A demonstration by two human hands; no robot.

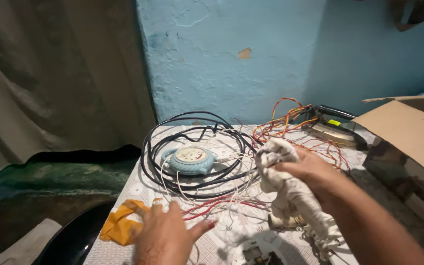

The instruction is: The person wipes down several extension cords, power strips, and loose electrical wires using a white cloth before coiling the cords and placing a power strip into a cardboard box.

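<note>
My right hand (315,172) grips a crumpled white rag (283,179) that hangs down over the table, with a small metal part (281,222) just below it. My left hand (165,235) hovers with fingers spread above the patterned tablecloth (222,230), close to thin red and white wires (212,203) and an orange cloth (121,225). A round light-blue socket block (191,160) lies inside a coil of black cable (192,147) at the far side.
A tangle of orange and red wires (290,120) lies beside an old clothes iron (337,128) by the blue wall. An open cardboard box (413,147) stands at the right. A dark round object (74,235) sits off the table's left edge. A white device (258,252) lies near me.
</note>
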